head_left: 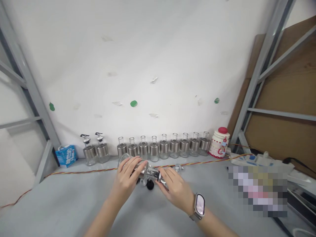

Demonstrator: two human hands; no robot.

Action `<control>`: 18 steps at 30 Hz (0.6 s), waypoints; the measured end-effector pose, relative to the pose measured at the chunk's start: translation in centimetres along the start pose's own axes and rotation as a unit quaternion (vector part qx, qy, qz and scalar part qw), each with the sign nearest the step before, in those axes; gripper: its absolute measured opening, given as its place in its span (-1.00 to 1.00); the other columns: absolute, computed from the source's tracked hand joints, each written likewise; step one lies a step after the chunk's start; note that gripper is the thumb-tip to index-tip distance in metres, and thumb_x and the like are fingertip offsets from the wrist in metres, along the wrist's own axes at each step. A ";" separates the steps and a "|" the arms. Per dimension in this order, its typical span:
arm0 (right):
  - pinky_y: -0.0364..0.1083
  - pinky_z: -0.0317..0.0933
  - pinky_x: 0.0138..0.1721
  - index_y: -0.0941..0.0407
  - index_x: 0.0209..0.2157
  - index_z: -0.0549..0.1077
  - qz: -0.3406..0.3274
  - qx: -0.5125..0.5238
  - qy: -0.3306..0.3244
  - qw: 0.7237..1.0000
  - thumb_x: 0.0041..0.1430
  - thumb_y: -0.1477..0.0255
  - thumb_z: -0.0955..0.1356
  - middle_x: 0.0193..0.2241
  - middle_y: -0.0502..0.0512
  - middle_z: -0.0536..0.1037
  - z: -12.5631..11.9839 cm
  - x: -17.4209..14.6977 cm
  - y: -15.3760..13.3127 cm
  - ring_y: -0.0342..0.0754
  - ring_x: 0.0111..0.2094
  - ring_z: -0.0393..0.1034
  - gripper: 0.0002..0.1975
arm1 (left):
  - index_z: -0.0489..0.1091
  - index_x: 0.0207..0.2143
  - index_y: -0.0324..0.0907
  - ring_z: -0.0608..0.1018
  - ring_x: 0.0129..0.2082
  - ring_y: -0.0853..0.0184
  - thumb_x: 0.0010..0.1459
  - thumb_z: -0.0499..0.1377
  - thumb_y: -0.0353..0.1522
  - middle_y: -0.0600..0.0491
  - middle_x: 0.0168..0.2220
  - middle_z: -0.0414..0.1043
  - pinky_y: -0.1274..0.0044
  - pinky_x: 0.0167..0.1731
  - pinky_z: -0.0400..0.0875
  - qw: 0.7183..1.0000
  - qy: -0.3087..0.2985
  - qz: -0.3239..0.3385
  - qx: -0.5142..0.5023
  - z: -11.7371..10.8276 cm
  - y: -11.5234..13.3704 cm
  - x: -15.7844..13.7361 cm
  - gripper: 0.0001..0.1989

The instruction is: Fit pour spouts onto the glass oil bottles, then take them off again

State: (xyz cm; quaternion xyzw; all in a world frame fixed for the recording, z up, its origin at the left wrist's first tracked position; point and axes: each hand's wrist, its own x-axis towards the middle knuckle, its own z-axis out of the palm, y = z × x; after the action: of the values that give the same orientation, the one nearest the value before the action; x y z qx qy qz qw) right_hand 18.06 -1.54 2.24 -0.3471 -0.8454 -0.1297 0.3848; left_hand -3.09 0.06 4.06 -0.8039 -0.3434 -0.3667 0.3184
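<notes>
My left hand (129,172) is wrapped round the body of a glass oil bottle (150,171) with a steel band, tilted nearly onto its side with its neck to the right. At that neck my right hand (176,187) closes its fingers on a pour spout (161,178) with a dark collar. How deep the spout sits in the neck, I cannot tell. Beneath the bottle, a black round cap (150,185) and small clear parts lie on the table, partly hidden. Another small clear piece (178,168) lies just beyond my right hand.
Several open-necked bottles (154,149) line the wall. Two bottles with spouts (90,154) stand to their left, beside a blue carton (66,156). A white jar with a red lid (219,144) is at the right. A twisted wire (98,170) crosses the grey table (74,200).
</notes>
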 end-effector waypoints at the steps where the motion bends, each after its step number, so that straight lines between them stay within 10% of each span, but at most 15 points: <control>1: 0.03 0.24 -0.22 0.22 -0.02 0.22 -0.005 -0.009 0.007 1.000 0.15 0.46 0.19 -0.30 0.26 0.45 -0.1 0.1 -0.1 0.06 -0.25 0.32 -0.66 | 0.23 0.00 -0.09 0.37 -0.03 0.30 0.09 0.01 -0.55 -0.01 -0.10 0.39 0.37 0.02 0.15 1.000 0.006 -0.006 0.000 0.0 0.0 0.0 -0.59; 6: 0.02 0.23 -0.22 0.20 -0.04 0.26 0.067 0.070 0.007 0.995 0.13 0.41 0.22 -0.30 0.24 0.46 -0.3 0.3 -1.0 0.05 -0.26 0.32 -0.66 | 0.27 -0.03 -0.08 0.38 -0.03 0.28 0.10 0.03 -0.53 -0.01 -0.09 0.39 0.37 0.01 0.15 0.997 0.074 -0.001 0.026 0.1 -0.5 -0.5 -0.62; 9: -0.01 0.24 -0.24 0.13 -0.21 0.39 0.214 0.250 -0.026 0.944 0.07 0.31 0.27 -0.37 0.14 0.48 -0.2 0.6 -1.4 0.02 -0.30 0.34 -0.74 | 0.27 -0.03 -0.05 0.38 -0.02 0.28 0.08 0.06 -0.53 0.01 -0.09 0.39 0.39 0.03 0.12 0.996 0.071 0.017 0.049 0.1 -0.9 -1.0 -0.61; 15: 0.04 0.29 -0.27 0.25 -0.48 0.44 0.442 0.679 -0.132 0.571 0.00 0.24 0.31 -0.59 0.07 0.46 -1.0 1.3 -0.8 -0.14 -0.58 0.37 -0.68 | 0.29 -0.04 -0.02 0.38 -0.04 0.32 0.09 0.03 -0.53 0.03 -0.09 0.38 0.37 0.08 0.02 0.992 0.103 -0.055 0.050 0.2 -2.9 -1.4 -0.61; 18: 0.06 0.26 -0.20 0.26 -0.44 0.45 0.441 0.722 -0.120 0.520 -0.01 0.27 0.33 -0.57 0.07 0.46 -1.4 1.2 -0.4 -0.17 -0.58 0.37 -0.71 | 0.28 -0.04 -0.04 0.36 -0.04 0.23 0.04 0.11 -0.43 -0.01 -0.09 0.36 0.23 0.09 -0.05 0.952 0.167 -0.256 0.011 0.2 -5.0 -1.9 -0.61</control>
State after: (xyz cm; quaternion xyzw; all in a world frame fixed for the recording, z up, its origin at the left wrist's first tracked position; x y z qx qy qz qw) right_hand 17.97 -1.90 4.08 -0.2908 -0.4262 0.7543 0.4059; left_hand -7.87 2.42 3.75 -0.6125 -0.4837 -0.5612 0.2756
